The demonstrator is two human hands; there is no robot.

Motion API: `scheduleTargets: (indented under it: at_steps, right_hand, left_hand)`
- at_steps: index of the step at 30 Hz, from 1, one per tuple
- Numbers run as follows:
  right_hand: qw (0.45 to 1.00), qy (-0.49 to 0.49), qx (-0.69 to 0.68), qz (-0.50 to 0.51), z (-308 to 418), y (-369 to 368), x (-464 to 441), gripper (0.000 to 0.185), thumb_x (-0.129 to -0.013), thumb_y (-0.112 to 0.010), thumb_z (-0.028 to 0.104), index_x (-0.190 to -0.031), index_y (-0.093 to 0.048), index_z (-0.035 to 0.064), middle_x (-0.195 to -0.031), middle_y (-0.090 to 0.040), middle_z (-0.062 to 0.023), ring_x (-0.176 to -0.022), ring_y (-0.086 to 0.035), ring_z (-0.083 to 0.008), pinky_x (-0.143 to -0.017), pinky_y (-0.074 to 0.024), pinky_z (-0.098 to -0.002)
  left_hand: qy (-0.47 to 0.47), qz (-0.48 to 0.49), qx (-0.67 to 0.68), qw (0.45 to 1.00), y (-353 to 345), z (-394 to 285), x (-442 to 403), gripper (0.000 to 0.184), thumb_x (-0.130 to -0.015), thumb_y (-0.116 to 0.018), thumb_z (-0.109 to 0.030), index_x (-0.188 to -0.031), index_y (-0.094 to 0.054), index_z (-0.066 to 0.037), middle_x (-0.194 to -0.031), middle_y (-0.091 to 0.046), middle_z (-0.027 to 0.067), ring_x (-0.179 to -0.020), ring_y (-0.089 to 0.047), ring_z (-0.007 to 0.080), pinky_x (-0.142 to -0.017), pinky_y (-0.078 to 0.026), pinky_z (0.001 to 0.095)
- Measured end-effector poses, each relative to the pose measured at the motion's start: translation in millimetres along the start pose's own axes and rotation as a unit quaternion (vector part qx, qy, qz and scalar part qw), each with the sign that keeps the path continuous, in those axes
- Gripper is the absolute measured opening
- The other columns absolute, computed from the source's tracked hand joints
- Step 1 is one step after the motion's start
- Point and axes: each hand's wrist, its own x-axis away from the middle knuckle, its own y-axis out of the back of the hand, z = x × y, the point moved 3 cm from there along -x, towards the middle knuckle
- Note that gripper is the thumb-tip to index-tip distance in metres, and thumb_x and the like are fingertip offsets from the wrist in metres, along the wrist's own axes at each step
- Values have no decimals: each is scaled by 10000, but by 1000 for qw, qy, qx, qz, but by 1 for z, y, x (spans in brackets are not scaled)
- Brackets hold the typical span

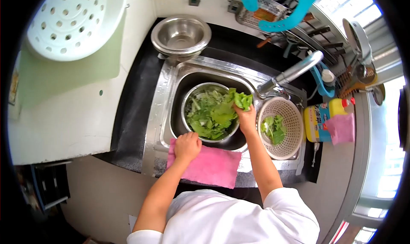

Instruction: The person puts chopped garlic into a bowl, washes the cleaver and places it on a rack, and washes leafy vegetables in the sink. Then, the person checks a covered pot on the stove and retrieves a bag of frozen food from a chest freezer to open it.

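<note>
My right hand is closed on a bunch of green lettuce leaves, held at the right rim of a steel bowl. The bowl sits inside the metal sink and is full of loose leafy greens. At the sink's near edge, my left hand rests with its fingers curled, over a pink cloth and close to the bowl. Whatever lies under those fingers is hidden. Right of my right hand stands a beige colander with a few green leaves in it.
The faucet reaches over the sink's back right. Stacked steel bowls stand at the back left. A yellow detergent jug with a pink cloth is at the right. A white perforated basket hangs upper left, near a utensil rack.
</note>
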Motion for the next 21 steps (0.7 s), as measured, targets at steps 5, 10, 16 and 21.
scheduleTargets:
  at_steps: [5, 10, 16, 21]
  right_hand:
    - [994, 57, 4, -97, 82, 85, 20, 257, -754, -681, 50, -994, -594, 25, -939, -616, -23, -832, -561, -109, -740, -434, -245]
    - [971, 116, 111, -175, 112, 155, 29, 331, -775, -674, 83, -1072, -548, 7, -989, -586, -39, -875, -552, -146, -752, -444, -272]
    - [839, -1, 534, -101, 41, 195, 25, 823, -723, -696, 232, -1354, -239, -33, -1355, -336, -226, -1232, -363, -345, -1016, -304, -377]
    - [891, 128, 434, 32, 20, 76, 20, 598, -718, -666, 142, -1244, -415, 7, -1214, -473, -204, -1158, -427, -357, -978, -343, -377]
  left_hand:
    - [10, 9, -3, 1000, 0, -1, -1, 107, -738, -520, -158, -685, -546, -69, -691, -579, 91, -666, -561, 282, -618, -425, 412]
    - [13, 11, -10, 1000, 0, -1, -1, 105, -740, -520, -161, -709, -559, -69, -714, -588, 89, -678, -562, 283, -619, -426, 412]
    - [12, 24, -12, 1000, 1, -2, -4, 108, -736, -521, -157, -703, -560, -63, -716, -586, 87, -685, -560, 280, -623, -428, 407]
    - [13, 29, -5, 999, 1, -1, -4, 103, -727, -531, -155, -682, -547, -63, -696, -574, 83, -667, -559, 271, -615, -427, 401]
